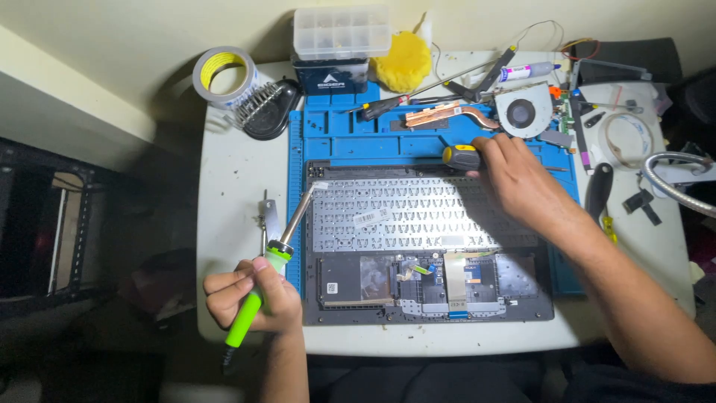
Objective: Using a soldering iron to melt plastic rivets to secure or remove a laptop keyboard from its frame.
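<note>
Open table (239,216) along the left edge, broken only by a small metal bracket (270,216) beside the iron (280,254) slanting from the left hand (250,295). Bare strip along the front too. Back edge crowded: tape roll (224,75), coil stand (265,108), parts box (341,33), yellow pad (403,60), heat pipe (451,113), fan (523,112). Right side blocked by the right hand (522,179) on a screwdriver (462,157) (forearm crossing the chassis (429,246)), plus a gooseneck (671,175).

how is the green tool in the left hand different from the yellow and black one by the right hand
The green-handled soldering iron is gripped in the left hand, tip raised toward the laptop case. The yellow-and-black screwdriver lies flat on the blue mat, the right hand on it. The iron's handle looks longer. Both are hand tools.
</note>
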